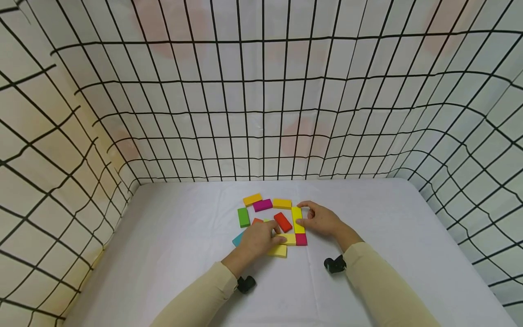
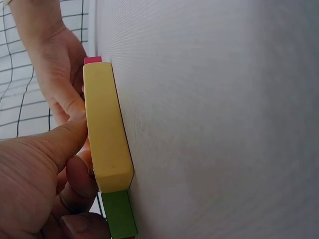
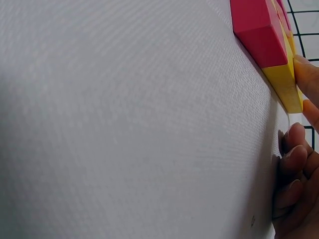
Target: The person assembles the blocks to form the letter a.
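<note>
My left hand (image 1: 257, 238) has its thumb and curled index finger on a pale yellow block (image 1: 290, 239) in the head view. Another yellow block (image 1: 278, 251) lies nearer me. My right hand (image 1: 320, 219) holds a bright yellow block (image 1: 298, 225), thumb at its right side and index finger at the far end. A crimson block (image 1: 301, 239) sits at the corner, touching both. In the right wrist view, the other right fingers (image 3: 294, 159) curl near the cloth. The left wrist view shows the left thumb (image 2: 65, 139) behind a yellow block (image 2: 107, 129), with a green block (image 2: 119, 214) beside it.
A red block (image 1: 283, 221) lies inside a rough ring of orange-yellow (image 1: 282, 204), magenta (image 1: 263, 205) and green (image 1: 244, 217) blocks. A blue block (image 1: 238, 239) is partly hidden by the left hand. Black wire grid (image 1: 263, 111) surrounds the white-covered table (image 1: 163, 236).
</note>
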`<state>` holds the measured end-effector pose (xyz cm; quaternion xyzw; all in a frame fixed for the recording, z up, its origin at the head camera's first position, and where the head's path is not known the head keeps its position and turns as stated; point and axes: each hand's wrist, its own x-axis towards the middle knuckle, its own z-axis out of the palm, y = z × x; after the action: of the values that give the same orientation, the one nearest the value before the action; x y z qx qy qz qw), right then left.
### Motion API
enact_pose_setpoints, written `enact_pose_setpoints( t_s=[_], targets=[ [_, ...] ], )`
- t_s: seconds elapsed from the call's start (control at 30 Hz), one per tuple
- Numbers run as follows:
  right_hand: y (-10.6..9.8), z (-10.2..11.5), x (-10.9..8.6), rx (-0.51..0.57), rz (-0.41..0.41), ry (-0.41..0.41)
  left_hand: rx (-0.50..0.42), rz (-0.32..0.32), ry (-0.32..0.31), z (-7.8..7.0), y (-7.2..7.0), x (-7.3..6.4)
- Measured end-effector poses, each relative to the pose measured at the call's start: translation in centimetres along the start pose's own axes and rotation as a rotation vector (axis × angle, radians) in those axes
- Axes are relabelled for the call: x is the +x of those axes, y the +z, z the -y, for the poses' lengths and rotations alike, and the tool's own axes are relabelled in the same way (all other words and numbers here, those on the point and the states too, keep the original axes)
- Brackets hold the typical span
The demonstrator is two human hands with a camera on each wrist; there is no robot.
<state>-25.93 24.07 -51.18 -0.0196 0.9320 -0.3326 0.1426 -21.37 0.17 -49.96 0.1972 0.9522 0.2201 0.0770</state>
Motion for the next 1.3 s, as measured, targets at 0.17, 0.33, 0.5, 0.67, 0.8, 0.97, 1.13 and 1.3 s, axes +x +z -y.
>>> enact_pose_setpoints(
  t_s=[0.17, 0.33, 0.5, 0.67, 0.8, 0.97, 1.13, 1.3],
  targets=[
    [0.0, -0.1, 0.1, -0.011, 0.000, 0.002, 0.001, 0.007, -0.013, -0.1, -0.1, -0.1],
    [0.1, -0.2, 0.1, -0.010, 0.001, 0.004, -0.035, 0.017, -0.028, 0.0, -0.3, -0.2],
    [0.2, -0.1, 0.2, -0.015, -0.003, 0.005, -0.097, -0.018, -0.051, 0.8, -1.0, -0.1],
    [0.3, -0.1, 0.2, -0.018, -0.007, 0.007, -0.064, -0.065, -0.083, 2.3, -1.7, 0.3],
    [0.3, 0.0, 0.2, -0.016, -0.009, 0.012, -0.062, -0.042, -0.114, 3.1, -2.0, 0.4],
    [0.4, 0.0, 0.3, -0.016, -0.011, 0.021, -0.102, -0.035, -0.129, 3.5, -2.0, 0.1],
    [0.4, 0.1, 0.2, -0.012, -0.015, 0.027, -0.141, -0.051, -0.140, 3.8, -1.9, 0.0],
    [0.3, 0.2, 0.0, -0.010, -0.009, 0.024, -0.176, -0.054, -0.093, 4.8, -1.8, -0.4]
  ],
)
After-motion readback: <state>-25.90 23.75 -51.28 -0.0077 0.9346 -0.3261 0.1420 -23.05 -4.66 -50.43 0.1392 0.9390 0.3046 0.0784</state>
